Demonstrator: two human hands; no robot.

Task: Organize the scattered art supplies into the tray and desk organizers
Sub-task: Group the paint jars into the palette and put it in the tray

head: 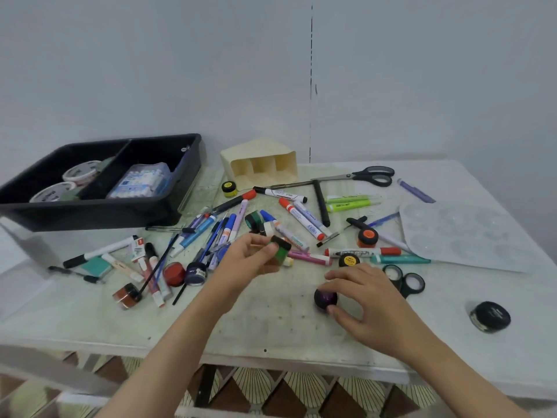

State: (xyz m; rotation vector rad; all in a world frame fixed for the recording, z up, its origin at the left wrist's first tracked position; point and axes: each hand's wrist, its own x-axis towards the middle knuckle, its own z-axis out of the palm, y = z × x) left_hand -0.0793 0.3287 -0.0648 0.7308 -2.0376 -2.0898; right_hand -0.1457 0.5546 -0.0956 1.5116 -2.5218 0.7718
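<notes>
Two hands hold one jar each: left hand (pixel 251 256) pinches green jar (pixel 278 252), right hand (pixel 372 306) grips purple jar (pixel 325 298).

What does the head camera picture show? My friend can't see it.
A person's left hand holds a green jar while the right hand grips a purple jar on a table strewn with markers; a black tray sits at back left.
</notes>
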